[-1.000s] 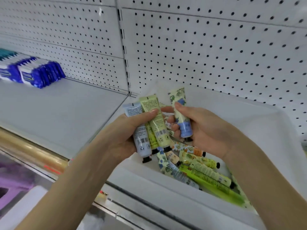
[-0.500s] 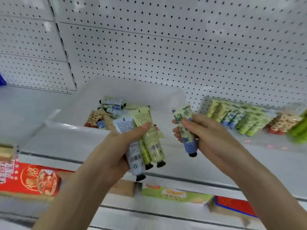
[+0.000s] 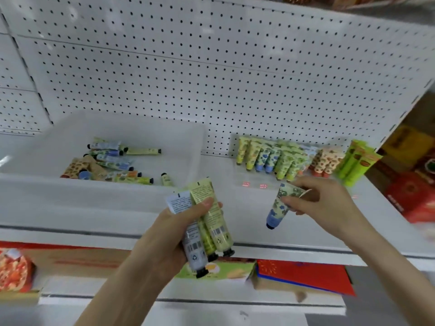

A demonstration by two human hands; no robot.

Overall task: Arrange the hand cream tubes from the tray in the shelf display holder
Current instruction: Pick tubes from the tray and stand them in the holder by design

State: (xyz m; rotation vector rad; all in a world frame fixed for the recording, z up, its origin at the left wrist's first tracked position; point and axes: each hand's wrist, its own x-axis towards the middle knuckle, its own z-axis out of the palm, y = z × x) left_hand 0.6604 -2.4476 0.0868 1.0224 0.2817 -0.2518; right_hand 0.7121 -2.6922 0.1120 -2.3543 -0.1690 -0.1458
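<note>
Head view: left hand [image 3: 173, 234], grip curled round three tubes [image 3: 211, 228] above the shelf [image 3: 306, 234] edge. Right hand [image 3: 326, 205], grip pinching one blue-flowered tube [image 3: 279, 209], just before the display holder [image 3: 253, 177]. Loose tubes [image 3: 110, 165] lie in the tray [image 3: 94, 188], left of the holder.

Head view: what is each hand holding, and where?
Left hand grips three plastic tubes, one grey-blue, two yellow-green, round their middles. Right hand pinches one blue-flowered tube near its crimped top.
</note>
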